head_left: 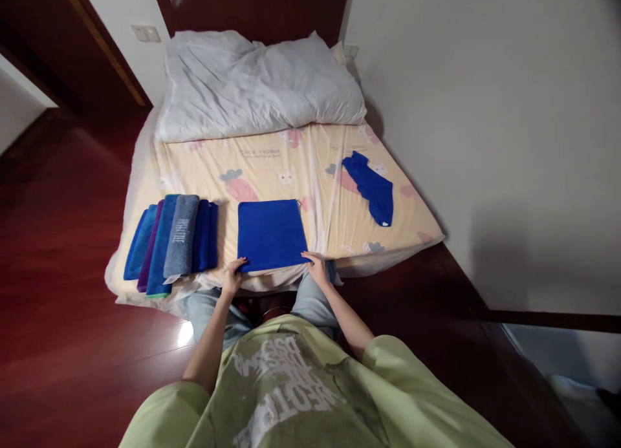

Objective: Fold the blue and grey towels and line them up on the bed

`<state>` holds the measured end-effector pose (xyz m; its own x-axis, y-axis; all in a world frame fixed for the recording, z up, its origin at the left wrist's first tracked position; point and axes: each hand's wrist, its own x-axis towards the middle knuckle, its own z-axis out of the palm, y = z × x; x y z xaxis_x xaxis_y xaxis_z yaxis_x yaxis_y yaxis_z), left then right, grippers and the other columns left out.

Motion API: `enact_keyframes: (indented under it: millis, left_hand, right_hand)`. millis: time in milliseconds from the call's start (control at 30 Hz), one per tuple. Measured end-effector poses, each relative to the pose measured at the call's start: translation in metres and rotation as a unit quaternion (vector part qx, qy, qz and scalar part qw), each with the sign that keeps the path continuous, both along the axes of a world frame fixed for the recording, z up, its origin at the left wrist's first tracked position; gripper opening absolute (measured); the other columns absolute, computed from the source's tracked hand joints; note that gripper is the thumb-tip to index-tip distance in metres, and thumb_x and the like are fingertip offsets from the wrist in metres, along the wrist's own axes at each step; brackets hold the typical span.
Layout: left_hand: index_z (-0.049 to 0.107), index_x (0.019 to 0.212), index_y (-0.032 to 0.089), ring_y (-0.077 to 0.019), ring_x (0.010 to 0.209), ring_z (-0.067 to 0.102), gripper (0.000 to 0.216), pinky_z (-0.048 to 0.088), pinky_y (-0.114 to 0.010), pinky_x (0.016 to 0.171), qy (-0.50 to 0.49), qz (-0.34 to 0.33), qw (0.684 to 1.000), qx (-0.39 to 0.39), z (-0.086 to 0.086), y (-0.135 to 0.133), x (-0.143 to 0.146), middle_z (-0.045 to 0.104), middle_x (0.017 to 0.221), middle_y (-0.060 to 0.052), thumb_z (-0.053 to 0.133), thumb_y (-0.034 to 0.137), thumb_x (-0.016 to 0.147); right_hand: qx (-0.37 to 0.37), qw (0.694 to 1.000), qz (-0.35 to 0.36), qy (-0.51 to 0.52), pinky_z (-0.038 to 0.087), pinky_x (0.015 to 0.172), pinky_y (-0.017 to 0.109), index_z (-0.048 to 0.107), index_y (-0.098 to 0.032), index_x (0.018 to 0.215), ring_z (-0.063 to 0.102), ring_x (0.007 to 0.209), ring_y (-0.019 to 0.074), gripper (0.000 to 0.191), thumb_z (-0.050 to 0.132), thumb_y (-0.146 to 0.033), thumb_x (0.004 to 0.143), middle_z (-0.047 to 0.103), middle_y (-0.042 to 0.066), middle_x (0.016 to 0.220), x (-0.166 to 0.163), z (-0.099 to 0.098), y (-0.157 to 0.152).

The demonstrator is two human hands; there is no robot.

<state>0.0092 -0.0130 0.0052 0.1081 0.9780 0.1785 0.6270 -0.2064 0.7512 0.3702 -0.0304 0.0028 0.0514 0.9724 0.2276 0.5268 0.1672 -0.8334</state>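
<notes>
While the left hand (231,277) and right hand (317,267) pinch the near corners of the cloth (270,233), flat at the bed (320,170) edge, an uneven tug might skew it or drag it off.

White block lettering is printed across the front of the person's green shirt (286,390); seen from above it stands upside down and creased, and no word can be made out for certain. The grey towel (182,234) carries a short line of pale stitched letters, too small to read. The yellow bed sheet (310,170) bears a small dark caption, also illegible.
</notes>
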Motion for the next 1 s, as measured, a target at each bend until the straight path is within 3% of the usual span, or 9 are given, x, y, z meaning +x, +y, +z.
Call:
enact_keyframes:
  millis: [167,400,667,1000]
  left_hand:
    - [0.071,0.109,0.018,-0.0230,0.124,0.063,0.052,0.047,-0.049,0.113,-0.004,0.008,1.000,-0.019,0.003,0.004,-0.002,0.072,0.124,-0.009,0.041,0.013,0.067]
    - [0.069,0.108,0.017,-0.0245,0.109,0.068,0.035,0.053,-0.041,0.101,-0.052,0.048,0.996,-0.050,0.003,0.003,-0.001,0.074,0.113,-0.012,0.043,0.030,0.088]
    - [0.067,0.105,0.016,-0.0241,0.094,0.069,0.035,0.053,-0.035,0.087,-0.029,0.102,0.993,-0.053,0.013,0.008,0.010,0.074,0.099,-0.011,0.043,0.039,0.095]
    - [0.066,0.088,0.017,-0.0199,0.071,0.064,0.031,0.042,-0.027,0.065,0.063,0.139,0.985,-0.080,0.019,0.017,0.014,0.067,0.075,-0.008,0.046,0.038,0.098]
  right_hand:
    - [-0.010,0.998,-0.017,0.054,0.050,0.110,0.043,0.077,-0.019,0.105,0.068,0.119,0.0217,0.042,0.045,-0.009,0.079,0.075,0.009,0.118,0.001,-0.001,0.003]
    - [-0.038,0.994,-0.058,0.079,0.054,0.103,0.041,0.075,-0.017,0.107,0.071,0.110,0.0252,0.037,0.047,-0.020,0.083,0.076,0.012,0.112,0.005,-0.005,0.008]
    - [-0.066,0.991,-0.111,0.034,0.056,0.088,0.038,0.072,-0.013,0.106,0.071,0.092,0.0272,0.046,0.048,-0.050,0.095,0.076,0.016,0.102,0.004,-0.005,0.023]
    - [-0.121,0.982,-0.120,-0.077,0.052,0.072,0.031,0.071,-0.018,0.092,0.065,0.072,0.0229,0.053,0.040,-0.060,0.097,0.072,0.009,0.077,0.001,-0.009,0.050]
